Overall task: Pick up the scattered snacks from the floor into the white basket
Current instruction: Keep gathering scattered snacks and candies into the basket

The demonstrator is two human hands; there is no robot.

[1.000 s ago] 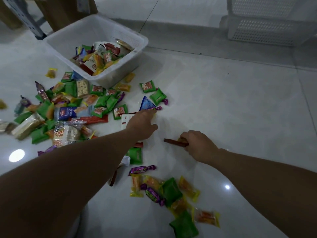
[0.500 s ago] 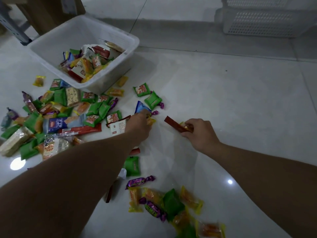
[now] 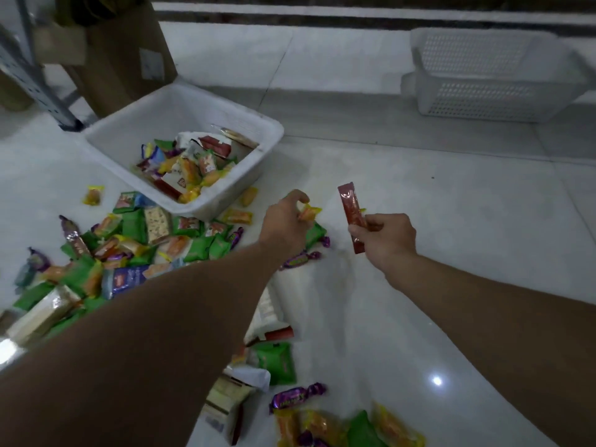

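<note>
While both hands are raised above the glossy white tiled floor (image 3: pixel 467 221), a carrying step is judged to be in hand. A small orange sweet in a yellow wrapper (image 3: pixel 308 212) is pinched in the curled fingers of the left hand (image 3: pixel 283 221), just beside the near right corner of the white plastic basket (image 3: pixel 274 140). A long, narrow red foil sachet (image 3: pixel 351 211) is gripped at its lower part between the thumb and fingers of the right hand (image 3: pixel 387 240) and is held upright, farther to the right of the basket. The basket is seen partly filled with mixed wrapped snacks. Many green, orange and purple packets (image 3: pixel 135 246) are scattered on the floor to the left of the basket, and further wrapped sweets (image 3: pixel 322 421) are seen near the bottom edge. For the next move, both hands would need to be brought over the basket's rim and the fingers loosened, so that each snack is dropped inside.
</note>
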